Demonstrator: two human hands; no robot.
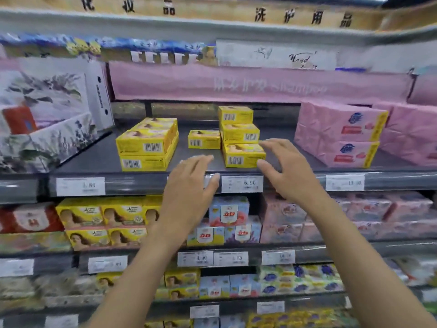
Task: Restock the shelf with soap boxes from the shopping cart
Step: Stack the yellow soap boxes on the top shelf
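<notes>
Shelf (94, 159) holds yellow soap boxes (241, 155). Left hand (191, 183) hovers spread and empty at six o'clock. Right hand (287, 171), also spread and empty, is at four o'clock, just beside the three-stack (240, 136). Probably squaring it: nudge both sides evenly, barcodes forward. Counts: block (146, 144) two high, depth unclear; one single (203, 139); three stacked. Cart unseen.

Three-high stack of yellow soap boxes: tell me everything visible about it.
The stack is three yellow cardboard-looking boxes, barcode ends facing out, portraits printed on top, stepping back as it rises. It stands on the dark shelf near the front edge; the right hand, fingers spread, is at the bottom box's right side; contact unclear.
</notes>
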